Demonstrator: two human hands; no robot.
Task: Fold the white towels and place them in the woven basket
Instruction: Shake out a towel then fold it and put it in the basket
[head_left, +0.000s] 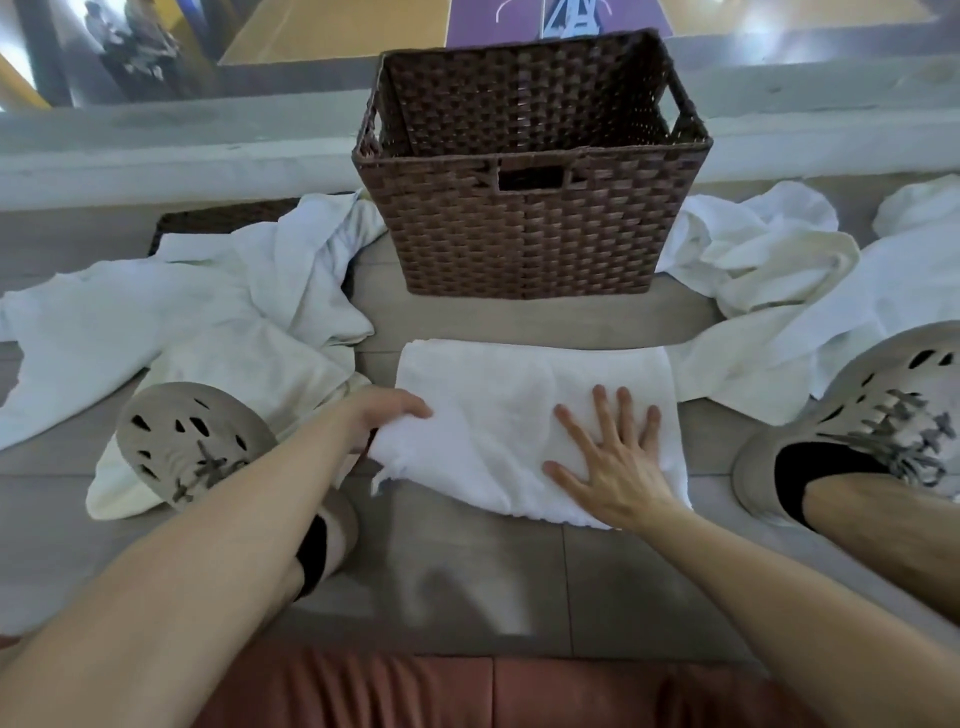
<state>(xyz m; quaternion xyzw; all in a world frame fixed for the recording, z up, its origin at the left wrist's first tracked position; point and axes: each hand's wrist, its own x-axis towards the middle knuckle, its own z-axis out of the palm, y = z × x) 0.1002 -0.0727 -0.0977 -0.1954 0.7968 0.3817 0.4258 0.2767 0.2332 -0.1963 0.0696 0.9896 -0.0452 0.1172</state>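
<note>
Item: half-folded white towel (498, 384), a soft terry rectangle, flat on the tiled floor (467, 561) just near of the rigid dark-brown woven basket (530, 234). Held by: left hand (387, 410) pinching its left edge, probably for the next fold; right hand (610, 462) spread flat, pinning the right half. Also: crumpled towels (208, 312) heaped left and right of the basket, unfolded.

Bare floor (545, 318) between towel (493, 395) and basket (530, 244)

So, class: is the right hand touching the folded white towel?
Touching. The head view shows the right hand lying flat, fingers spread, on the folded white towel.
</note>
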